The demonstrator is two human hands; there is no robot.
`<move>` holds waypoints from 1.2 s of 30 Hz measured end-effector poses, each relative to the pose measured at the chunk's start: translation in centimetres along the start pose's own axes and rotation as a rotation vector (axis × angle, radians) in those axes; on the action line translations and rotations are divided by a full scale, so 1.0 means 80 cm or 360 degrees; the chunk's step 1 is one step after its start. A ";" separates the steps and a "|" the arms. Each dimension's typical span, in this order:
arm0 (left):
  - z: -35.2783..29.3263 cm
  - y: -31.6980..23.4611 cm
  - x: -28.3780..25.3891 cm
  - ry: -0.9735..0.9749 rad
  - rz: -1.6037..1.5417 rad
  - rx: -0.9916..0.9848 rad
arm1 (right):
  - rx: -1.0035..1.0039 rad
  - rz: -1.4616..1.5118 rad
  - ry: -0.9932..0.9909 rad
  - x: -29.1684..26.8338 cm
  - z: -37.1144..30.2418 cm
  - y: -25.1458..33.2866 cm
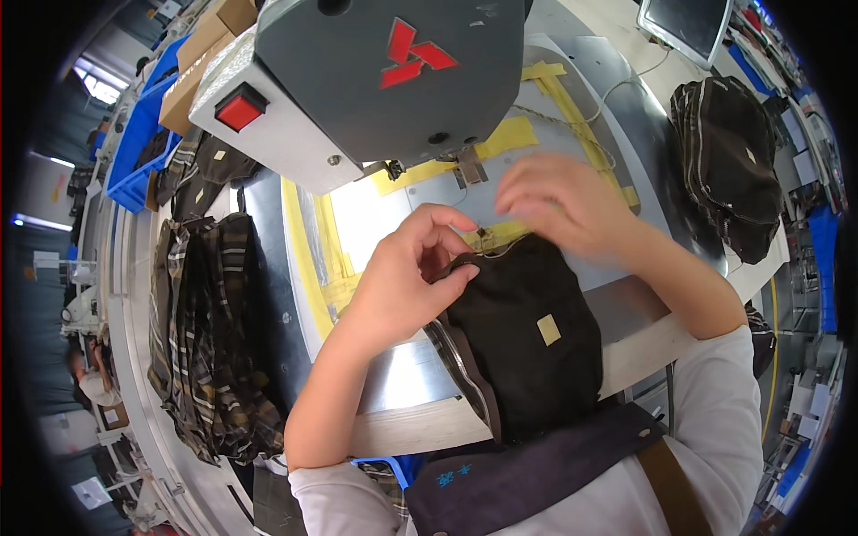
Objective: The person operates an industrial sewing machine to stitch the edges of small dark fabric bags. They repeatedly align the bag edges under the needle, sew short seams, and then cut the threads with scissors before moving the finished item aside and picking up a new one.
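1. Through my feed, the machine [402, 98] stands over the far part of the table [268, 241].
2. Before it, I see the cloth [500, 322] across the table's near edge.
3. At my left, a cloth pile [210, 330]; behind it, a bin [134, 183].
4. At my right, a bag pile [728, 170]; behind it, a screen [686, 27].

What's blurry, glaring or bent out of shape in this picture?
In the head view, the right hand is blurred, probably by motion, while the left hand and dark pouch look sharper; same view, glare whitens the work plate; also there, the pale table bows near the dark rim.
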State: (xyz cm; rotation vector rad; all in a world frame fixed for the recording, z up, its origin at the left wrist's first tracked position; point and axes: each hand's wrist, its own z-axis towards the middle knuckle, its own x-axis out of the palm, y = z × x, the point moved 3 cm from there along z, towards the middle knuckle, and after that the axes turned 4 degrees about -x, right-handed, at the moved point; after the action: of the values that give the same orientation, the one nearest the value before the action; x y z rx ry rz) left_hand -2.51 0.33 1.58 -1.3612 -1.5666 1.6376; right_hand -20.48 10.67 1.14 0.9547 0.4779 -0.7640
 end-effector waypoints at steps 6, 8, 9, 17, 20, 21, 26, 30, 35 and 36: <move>-0.011 -0.023 0.002 -0.0032 0.0267 -0.0020 | 0.0591 0.0609 0.0309 0.026 -0.001 0.031; -0.015 -0.026 0.002 -0.0039 0.0346 0.0031 | 0.0700 0.0899 0.0337 0.029 -0.005 0.025; -0.015 -0.027 0.001 -0.0051 0.0377 0.0081 | 0.0755 0.1044 0.0350 0.031 -0.007 0.023; -0.008 0.001 -0.010 -0.0126 0.0075 -0.0019 | 0.0912 0.1295 0.0071 0.034 -0.014 0.018; -0.008 -0.009 -0.013 -0.0087 0.0117 -0.0085 | 0.0960 0.1338 0.0092 0.033 -0.014 0.020; -0.008 -0.011 -0.014 -0.0081 0.0157 -0.0071 | 0.0966 0.1346 0.0102 0.033 -0.014 0.020; -0.006 -0.013 -0.011 -0.0007 0.0216 0.0019 | 0.1012 0.1341 0.0180 0.033 -0.017 0.022; -0.004 -0.012 -0.010 -0.0005 0.0272 0.0026 | 0.1060 0.1348 0.0202 0.032 -0.017 0.024; 0.001 -0.002 -0.006 -0.0310 0.0489 0.0557 | 0.0330 0.0720 -0.0122 0.030 -0.019 0.027; 0.001 0.000 -0.005 -0.0371 0.0603 0.0732 | 0.0034 0.0429 -0.0203 0.027 -0.020 0.030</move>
State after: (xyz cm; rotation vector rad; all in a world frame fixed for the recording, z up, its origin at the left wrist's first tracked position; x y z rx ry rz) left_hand -2.43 -0.08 1.71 -1.2971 -0.9799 2.2820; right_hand -17.34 12.13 0.17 0.9611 0.2237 -0.5819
